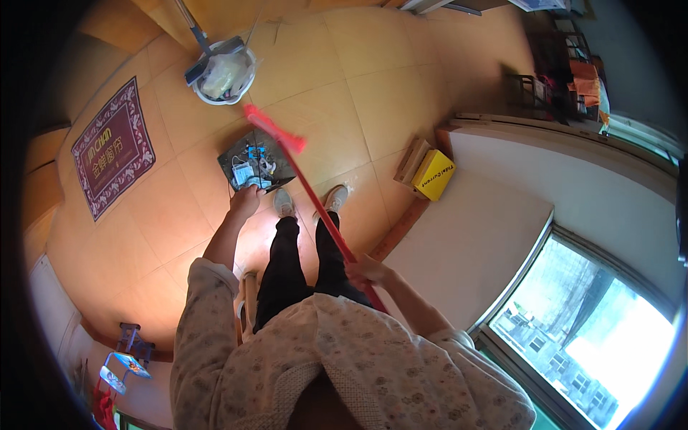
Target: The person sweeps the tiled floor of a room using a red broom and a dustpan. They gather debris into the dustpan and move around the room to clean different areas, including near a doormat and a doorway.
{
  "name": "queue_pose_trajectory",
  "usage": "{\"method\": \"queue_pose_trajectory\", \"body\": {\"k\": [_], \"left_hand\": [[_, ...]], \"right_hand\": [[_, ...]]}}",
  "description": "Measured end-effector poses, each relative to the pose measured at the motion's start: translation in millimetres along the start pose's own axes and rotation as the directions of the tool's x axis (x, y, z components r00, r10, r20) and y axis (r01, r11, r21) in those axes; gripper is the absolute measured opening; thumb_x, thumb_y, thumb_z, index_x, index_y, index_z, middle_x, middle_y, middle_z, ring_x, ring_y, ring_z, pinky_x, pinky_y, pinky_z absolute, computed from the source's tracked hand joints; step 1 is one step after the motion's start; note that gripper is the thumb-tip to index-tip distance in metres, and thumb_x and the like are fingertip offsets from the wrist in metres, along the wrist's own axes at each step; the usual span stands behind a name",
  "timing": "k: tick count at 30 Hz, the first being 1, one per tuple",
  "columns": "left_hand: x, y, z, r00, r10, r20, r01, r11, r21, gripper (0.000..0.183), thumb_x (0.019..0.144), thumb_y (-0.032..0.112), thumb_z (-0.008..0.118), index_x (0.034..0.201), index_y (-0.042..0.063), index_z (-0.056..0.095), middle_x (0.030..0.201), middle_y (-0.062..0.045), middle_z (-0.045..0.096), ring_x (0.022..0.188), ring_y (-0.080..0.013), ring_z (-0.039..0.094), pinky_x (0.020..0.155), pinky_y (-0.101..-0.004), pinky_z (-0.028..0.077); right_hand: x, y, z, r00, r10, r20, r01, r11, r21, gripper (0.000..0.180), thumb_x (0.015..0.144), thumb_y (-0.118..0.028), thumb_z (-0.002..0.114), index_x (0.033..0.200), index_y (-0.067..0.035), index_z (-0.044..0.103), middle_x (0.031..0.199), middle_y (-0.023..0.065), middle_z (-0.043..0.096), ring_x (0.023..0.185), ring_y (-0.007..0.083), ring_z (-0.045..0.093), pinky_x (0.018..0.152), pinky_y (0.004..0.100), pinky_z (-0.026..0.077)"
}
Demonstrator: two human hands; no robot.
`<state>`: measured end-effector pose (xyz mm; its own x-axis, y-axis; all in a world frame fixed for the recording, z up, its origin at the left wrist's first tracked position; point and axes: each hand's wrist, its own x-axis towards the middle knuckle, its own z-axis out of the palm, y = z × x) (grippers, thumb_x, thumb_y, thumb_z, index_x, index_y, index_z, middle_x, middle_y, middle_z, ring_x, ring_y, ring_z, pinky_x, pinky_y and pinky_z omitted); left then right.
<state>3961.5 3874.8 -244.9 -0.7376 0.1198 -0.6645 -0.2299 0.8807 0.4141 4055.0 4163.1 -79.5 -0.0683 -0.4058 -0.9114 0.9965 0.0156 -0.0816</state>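
Note:
My left hand (247, 201) is closed around the thin upright handle of a dark dustpan (228, 161). Inside the pan lie a pale blue face mask (243, 172), a small blue packet (257, 152) and crumpled litter. My right hand (366, 270) grips the red stick of a broom (322, 212), which slants away from my right side. Its red head (274, 130) is beyond my shoes, over the dustpan's far right edge; whether its bristles touch the floor I cannot tell.
Beyond the dustpan stands a white waste bin (244, 94) lined with a plastic bag, a grey floor squeegee (215, 59) across its top. A purple doormat (114, 148) bearing writing lies left. A yellow box (434, 174) stands by the right wall. A purple stool (134, 341) is behind left.

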Motion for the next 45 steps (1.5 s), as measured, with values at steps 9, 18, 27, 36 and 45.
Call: {"method": "queue_pose_trajectory", "body": {"k": [9, 18, 27, 36, 45], "left_hand": [[-43.6, -39.6, -9.0, 0.987, -0.151, -0.048, 0.144, 0.982, -0.121, 0.030, 0.073, 0.035, 0.039, 0.080, 0.006, 0.047, 0.074, -0.016, 0.052, 0.073, -0.0321, 0.049, 0.061, -0.0398, 0.038], [-71.3, -60.0, 18.3, 0.959, -0.278, -0.054, 0.265, 0.947, -0.180, 0.034, 0.072, 0.038, 0.039, 0.076, 0.005, 0.048, 0.073, -0.018, 0.052, 0.071, -0.0330, 0.049, 0.061, -0.0400, 0.038], [-104.6, -91.3, 57.2, 0.875, -0.472, -0.105, 0.407, 0.837, -0.365, 0.041, 0.074, 0.039, 0.035, 0.094, 0.005, 0.044, 0.085, -0.018, 0.051, 0.081, -0.0326, 0.048, 0.070, -0.0396, 0.037], [-107.6, -80.5, 75.8, 0.830, -0.553, -0.072, 0.430, 0.717, -0.548, 0.033, 0.074, 0.038, 0.037, 0.081, 0.006, 0.044, 0.080, -0.018, 0.051, 0.077, -0.0356, 0.047, 0.066, -0.0428, 0.036], [-141.0, -67.4, 116.6, 0.722, -0.687, -0.081, 0.398, 0.508, -0.764, 0.031, 0.074, 0.035, 0.040, 0.075, 0.004, 0.047, 0.074, -0.017, 0.052, 0.073, -0.0346, 0.048, 0.061, -0.0412, 0.037]], "right_hand": [[-53.4, -57.3, -16.6, 0.961, -0.151, -0.230, 0.031, 0.891, -0.453, 0.014, 0.066, -0.008, 0.045, 0.074, -0.004, 0.034, 0.047, 0.0022, 0.038, 0.032, 0.0092, 0.037, 0.029, 0.0212, 0.033], [40.2, -6.0, -16.1, 0.988, 0.080, -0.133, -0.143, 0.809, -0.570, 0.017, 0.070, -0.014, 0.048, 0.068, -0.002, 0.037, 0.050, 0.0069, 0.042, 0.035, 0.0179, 0.043, 0.033, 0.0293, 0.039], [-28.5, -63.6, 41.2, 0.970, -0.235, -0.059, 0.054, 0.450, -0.891, 0.007, 0.064, -0.007, 0.043, 0.064, -0.002, 0.038, 0.047, 0.0045, 0.039, 0.035, 0.0148, 0.043, 0.027, 0.0277, 0.033], [67.5, -64.6, 20.6, 0.992, 0.053, -0.111, -0.118, 0.666, -0.736, 0.009, 0.065, -0.007, 0.045, 0.066, -0.003, 0.037, 0.046, 0.0056, 0.038, 0.033, 0.0161, 0.041, 0.028, 0.0285, 0.035], [25.6, -146.0, 95.3, 1.000, 0.024, -0.018, -0.027, 0.421, -0.907, 0.013, 0.067, -0.016, 0.046, 0.065, -0.006, 0.038, 0.047, 0.0015, 0.041, 0.032, 0.0100, 0.040, 0.028, 0.0209, 0.034]]}}
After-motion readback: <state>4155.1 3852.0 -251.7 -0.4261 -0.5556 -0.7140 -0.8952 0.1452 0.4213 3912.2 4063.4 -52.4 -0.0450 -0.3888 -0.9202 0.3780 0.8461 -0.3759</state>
